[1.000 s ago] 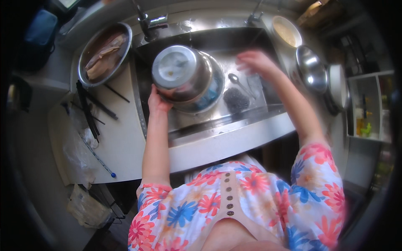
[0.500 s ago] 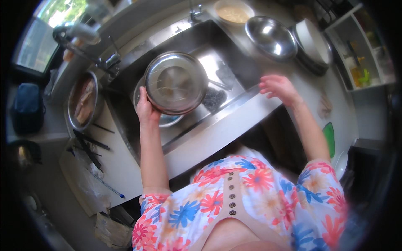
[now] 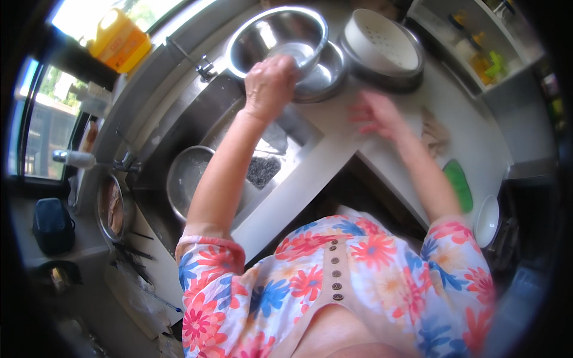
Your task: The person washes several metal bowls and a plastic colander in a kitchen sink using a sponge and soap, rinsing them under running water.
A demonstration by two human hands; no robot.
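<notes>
My left hand (image 3: 271,88) grips the near rim of a shiny steel bowl (image 3: 253,39), tilted over the back right corner of the sink. Its right side overlaps a second steel bowl (image 3: 327,73) on the counter. My right hand (image 3: 379,114) is blurred, fingers apart and holding nothing, above the counter to the right of the sink. In the sink (image 3: 292,200) are a round metal pan (image 3: 182,173), partly hidden by my left forearm, and a dark mesh-like piece (image 3: 262,171).
A white colander (image 3: 382,42) rests in a metal vessel at the back right. A beige cloth (image 3: 434,132), a green flat piece (image 3: 458,184) and a white bowl (image 3: 487,221) lie on the right. An oval dish (image 3: 102,209) of meat stands left, below a faucet (image 3: 126,162).
My left hand has carried the steel bowl from over the sink toward the back right, beside the other bowl. My right hand has shifted slightly, and the view has turned rightward.
</notes>
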